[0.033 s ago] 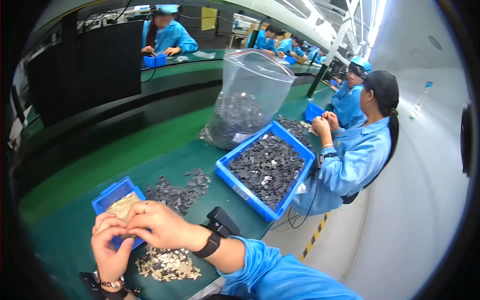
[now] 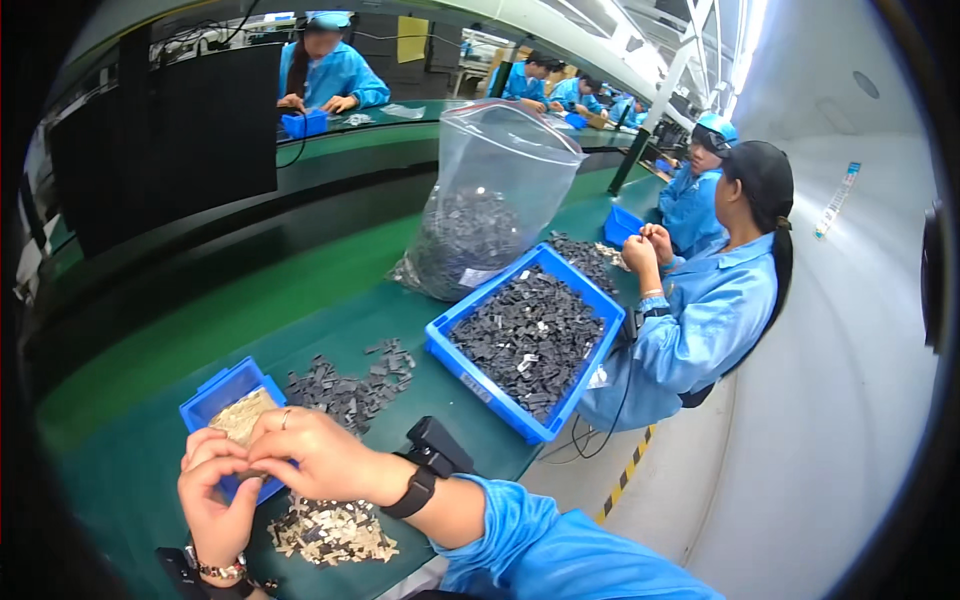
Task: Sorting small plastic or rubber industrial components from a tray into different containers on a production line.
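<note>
One long green table (image 2: 440, 395) carries everything, and the large blue tray (image 2: 508, 412), heaped with dark flat pieces (image 2: 530, 330), is the landmark on it. Just beyond the tray stands a big clear bag (image 2: 500, 155), part-filled with more dark bits; to its right sits a co-worker (image 2: 690, 330) in blue. Well to its left is a small blue bin (image 2: 200, 408) holding pale stacked pieces (image 2: 240, 415). Between tray and bin spreads a loose dark pile (image 2: 345, 390), and on the tray's near left lies a mixed pale-and-dark pile (image 2: 335, 532). The right hand (image 2: 320, 455) and left hand (image 2: 212, 490) meet near the small bin, left of the tray, both in narrow pinches, seemingly on one small brownish piece (image 2: 252, 475). Fingers cover most of it, so its shape and which hand bears it I cannot tell. The step in hand looks like fine two-handed work on that piece; the next move, I judge, calls for a steady pinch on one side and a light, precise touch on the other.
</note>
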